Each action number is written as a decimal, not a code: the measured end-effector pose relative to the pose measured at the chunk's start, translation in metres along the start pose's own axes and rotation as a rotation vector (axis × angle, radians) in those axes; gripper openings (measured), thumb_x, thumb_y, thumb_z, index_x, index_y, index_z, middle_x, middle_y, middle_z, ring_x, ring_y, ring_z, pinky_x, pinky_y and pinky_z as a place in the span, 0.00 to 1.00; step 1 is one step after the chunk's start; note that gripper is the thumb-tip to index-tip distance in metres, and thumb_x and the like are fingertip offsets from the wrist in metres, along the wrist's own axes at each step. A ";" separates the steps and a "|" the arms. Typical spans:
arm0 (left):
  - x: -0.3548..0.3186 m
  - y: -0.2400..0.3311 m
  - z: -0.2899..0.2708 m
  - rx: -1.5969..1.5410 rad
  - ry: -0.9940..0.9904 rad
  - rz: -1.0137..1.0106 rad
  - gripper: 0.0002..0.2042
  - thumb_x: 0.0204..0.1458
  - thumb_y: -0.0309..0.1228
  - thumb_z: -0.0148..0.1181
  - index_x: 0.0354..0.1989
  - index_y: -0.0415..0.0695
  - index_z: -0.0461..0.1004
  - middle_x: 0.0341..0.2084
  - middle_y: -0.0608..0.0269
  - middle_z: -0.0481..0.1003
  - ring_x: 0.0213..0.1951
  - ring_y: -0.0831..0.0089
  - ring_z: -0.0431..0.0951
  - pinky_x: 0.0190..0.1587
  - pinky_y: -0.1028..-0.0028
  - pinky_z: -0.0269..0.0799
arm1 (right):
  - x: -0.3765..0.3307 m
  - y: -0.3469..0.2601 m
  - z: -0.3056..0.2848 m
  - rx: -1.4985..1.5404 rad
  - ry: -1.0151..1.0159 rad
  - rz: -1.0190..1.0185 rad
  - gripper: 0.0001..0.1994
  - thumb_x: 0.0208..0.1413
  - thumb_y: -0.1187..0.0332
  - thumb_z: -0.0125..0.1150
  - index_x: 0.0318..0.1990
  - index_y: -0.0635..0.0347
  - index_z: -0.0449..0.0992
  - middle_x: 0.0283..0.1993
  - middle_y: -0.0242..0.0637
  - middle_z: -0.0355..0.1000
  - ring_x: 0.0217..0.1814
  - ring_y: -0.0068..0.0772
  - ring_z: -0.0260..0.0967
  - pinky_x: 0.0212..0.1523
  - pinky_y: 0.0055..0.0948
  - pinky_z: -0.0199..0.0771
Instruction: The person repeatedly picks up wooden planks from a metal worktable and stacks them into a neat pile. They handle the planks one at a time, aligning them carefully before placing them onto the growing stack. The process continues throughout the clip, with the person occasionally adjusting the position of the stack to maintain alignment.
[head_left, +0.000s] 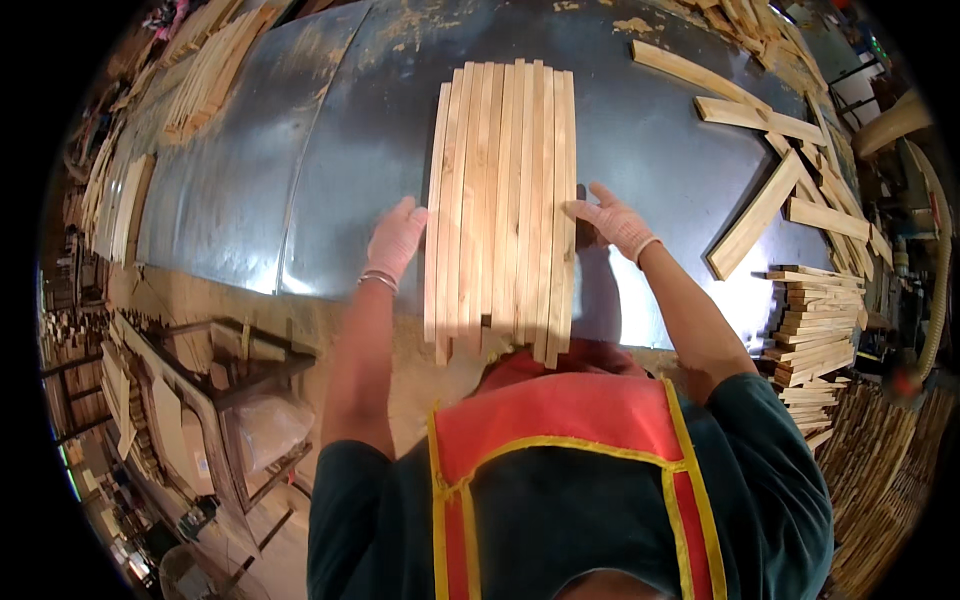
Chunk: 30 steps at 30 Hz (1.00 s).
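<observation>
On the table, near its front edge: a row of wooden slats (pixel 503 205) lies flat, side by side, running from near to far; the near ends overhang the table edge a little and are uneven.
Table: a grey metal sheet top (pixel 250 190), dull and scuffed, with a seam running near to far on the left part.
Left hand (pixel 397 240): gloved, fingers together and extended, pressed flat against the left edge of the slats; it grips nothing, it only pushes sideways on the outermost slat.
Right hand (pixel 612 222): gloved, fingers spread apart, fingertips touching the right edge of the slats about mid-length; the palm rests on the table just beside them.
Hands together: they bracket the row from both sides, at much the same height along it.
Right of the slats: loose short boards (pixel 757 212) lie scattered at angles on the table, well apart from the right hand.
Near right: a neat stack of boards (pixel 815 325) stands at the table's corner.
Far left: long thin strips (pixel 207 75) lie in bundles along the table's left edge.
Near, below the slats: the person's dark sleeves and a red vest with yellow trim (pixel 560 420).
Left, below the table: a wooden frame stand (pixel 235 400) on the floor.
</observation>
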<state>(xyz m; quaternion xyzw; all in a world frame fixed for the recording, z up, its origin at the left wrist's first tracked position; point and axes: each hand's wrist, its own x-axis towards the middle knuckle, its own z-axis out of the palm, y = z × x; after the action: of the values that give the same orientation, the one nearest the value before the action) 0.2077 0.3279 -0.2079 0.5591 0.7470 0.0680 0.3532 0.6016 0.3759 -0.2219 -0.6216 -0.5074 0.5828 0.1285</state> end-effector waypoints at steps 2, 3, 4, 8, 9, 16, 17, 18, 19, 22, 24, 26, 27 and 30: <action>0.013 -0.021 0.032 -0.167 0.112 -0.030 0.27 0.64 0.47 0.52 0.66 0.44 0.72 0.58 0.44 0.77 0.61 0.47 0.76 0.61 0.57 0.71 | 0.003 -0.041 0.014 0.045 -0.107 0.078 0.55 0.52 0.39 0.71 0.76 0.67 0.50 0.55 0.54 0.78 0.50 0.40 0.80 0.40 0.37 0.85; 0.017 -0.025 0.047 -0.248 0.160 -0.036 0.28 0.63 0.49 0.53 0.66 0.44 0.73 0.58 0.43 0.78 0.61 0.47 0.76 0.61 0.57 0.71 | 0.002 -0.059 0.031 -0.066 -0.068 0.070 0.55 0.52 0.39 0.71 0.76 0.68 0.49 0.56 0.54 0.78 0.51 0.40 0.80 0.43 0.36 0.85; 0.011 0.008 0.038 -0.299 0.060 0.007 0.30 0.63 0.50 0.54 0.64 0.39 0.73 0.54 0.40 0.79 0.58 0.48 0.78 0.58 0.55 0.71 | 0.002 -0.064 0.035 -0.155 0.010 0.087 0.56 0.52 0.40 0.71 0.75 0.69 0.49 0.58 0.55 0.77 0.53 0.40 0.80 0.45 0.35 0.85; -0.009 -0.021 -0.001 0.223 -0.077 0.444 0.27 0.53 0.47 0.64 0.58 0.44 0.77 0.50 0.50 0.81 0.53 0.53 0.80 0.56 0.55 0.74 | 0.003 -0.049 0.092 -0.163 0.019 -0.006 0.54 0.47 0.42 0.77 0.73 0.69 0.57 0.59 0.56 0.78 0.60 0.52 0.78 0.62 0.42 0.77; -0.010 -0.049 -0.011 0.647 0.157 0.955 0.26 0.49 0.44 0.68 0.57 0.49 0.78 0.47 0.54 0.82 0.50 0.54 0.81 0.54 0.55 0.76 | 0.006 -0.041 0.119 -0.274 0.028 -0.061 0.56 0.50 0.37 0.72 0.71 0.76 0.54 0.53 0.58 0.79 0.54 0.56 0.79 0.59 0.45 0.77; 0.010 -0.133 -0.063 -0.489 -0.042 -0.155 0.29 0.62 0.44 0.64 0.64 0.35 0.71 0.53 0.52 0.79 0.56 0.61 0.79 0.59 0.64 0.76 | -0.008 -0.078 0.088 -0.154 -0.401 -0.316 0.51 0.55 0.43 0.65 0.75 0.73 0.52 0.67 0.60 0.71 0.70 0.56 0.69 0.68 0.45 0.69; 0.006 -0.136 -0.063 -0.053 0.179 -0.159 0.34 0.60 0.46 0.65 0.68 0.34 0.67 0.59 0.47 0.75 0.59 0.56 0.77 0.63 0.62 0.73 | -0.005 -0.066 0.054 -0.121 -0.172 -0.373 0.46 0.55 0.46 0.65 0.74 0.69 0.57 0.67 0.60 0.69 0.70 0.57 0.67 0.68 0.46 0.68; 0.006 -0.121 -0.059 0.379 0.404 -0.143 0.40 0.58 0.48 0.67 0.72 0.32 0.62 0.64 0.42 0.71 0.62 0.52 0.76 0.66 0.61 0.70 | -0.002 -0.053 0.018 -0.094 0.067 -0.418 0.41 0.55 0.50 0.64 0.72 0.64 0.62 0.68 0.60 0.68 0.71 0.57 0.66 0.68 0.46 0.68; -0.005 -0.038 -0.056 0.180 0.431 -0.142 0.43 0.55 0.46 0.69 0.73 0.33 0.60 0.71 0.39 0.63 0.70 0.48 0.68 0.73 0.57 0.62 | 0.006 -0.023 -0.032 -0.139 0.479 -0.480 0.33 0.55 0.52 0.62 0.64 0.64 0.72 0.60 0.60 0.74 0.64 0.60 0.70 0.64 0.49 0.71; -0.042 0.055 -0.022 0.315 0.486 0.020 0.42 0.55 0.41 0.67 0.75 0.35 0.58 0.73 0.39 0.61 0.75 0.47 0.59 0.77 0.60 0.54 | 0.002 0.043 -0.204 -0.277 1.176 -0.149 0.25 0.50 0.54 0.67 0.50 0.66 0.79 0.53 0.57 0.76 0.59 0.60 0.72 0.63 0.48 0.72; -0.036 0.112 0.026 0.377 0.394 0.179 0.42 0.53 0.38 0.69 0.75 0.36 0.59 0.74 0.42 0.61 0.75 0.48 0.58 0.77 0.61 0.52 | -0.019 0.108 -0.286 -0.199 1.444 0.091 0.33 0.51 0.53 0.67 0.60 0.66 0.72 0.54 0.56 0.76 0.61 0.57 0.72 0.64 0.46 0.71; -0.019 0.204 0.092 0.358 0.228 0.304 0.44 0.53 0.45 0.70 0.75 0.35 0.58 0.74 0.41 0.60 0.73 0.50 0.63 0.76 0.56 0.57 | -0.028 0.160 -0.332 0.047 1.383 0.277 0.38 0.51 0.53 0.66 0.66 0.67 0.67 0.58 0.57 0.75 0.63 0.56 0.72 0.66 0.45 0.70; -0.021 0.239 0.117 0.391 0.174 0.356 0.45 0.53 0.46 0.70 0.76 0.37 0.58 0.74 0.42 0.61 0.74 0.50 0.61 0.76 0.56 0.57 | -0.038 0.144 -0.335 0.276 1.128 0.240 0.39 0.51 0.54 0.65 0.69 0.68 0.64 0.61 0.58 0.74 0.64 0.56 0.71 0.67 0.45 0.69; -0.007 0.339 0.199 0.376 -0.002 0.520 0.49 0.50 0.49 0.72 0.78 0.40 0.55 0.73 0.43 0.61 0.75 0.51 0.58 0.76 0.57 0.57 | -0.023 0.168 -0.294 0.335 0.919 0.071 0.45 0.53 0.57 0.62 0.76 0.68 0.54 0.71 0.63 0.65 0.74 0.57 0.65 0.75 0.42 0.62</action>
<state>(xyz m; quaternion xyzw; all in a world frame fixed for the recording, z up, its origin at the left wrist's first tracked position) 0.5954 0.3870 -0.1836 0.7869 0.5781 0.0162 0.2149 0.9384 0.4087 -0.2497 -0.8020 -0.2760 0.3259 0.4176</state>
